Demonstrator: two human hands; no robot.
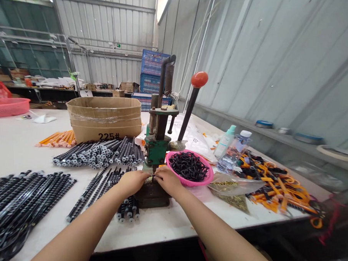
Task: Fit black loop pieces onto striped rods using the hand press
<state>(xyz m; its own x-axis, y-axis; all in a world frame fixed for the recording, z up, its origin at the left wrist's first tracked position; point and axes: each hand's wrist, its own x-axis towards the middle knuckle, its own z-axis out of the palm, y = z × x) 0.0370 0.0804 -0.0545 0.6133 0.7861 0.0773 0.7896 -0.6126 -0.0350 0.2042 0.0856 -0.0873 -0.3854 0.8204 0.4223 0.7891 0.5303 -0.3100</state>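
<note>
My left hand [132,182] and my right hand [167,180] meet at the foot of a green manual bench press [156,148], which has a tall black lever with a red ball knob [199,79]. Between my fingertips is a small pale piece [149,179], mostly hidden by my fingers. It sits just above the press's dark base plate [152,195]. A pink bowl [176,172] of black hooks stands close to my right hand. Bundled black spiral rods with white ends [98,154] lie beyond my left hand, and more [128,211] lie beside the base.
A cardboard box marked 225# [104,119] stands behind the rods. Orange sticks [57,139], a large black rod pile [21,206], a bag of brass-coloured bits [231,192], bottles [232,147] and an orange-handled heap [276,185] share the white table. Blue crates [153,79] stand behind.
</note>
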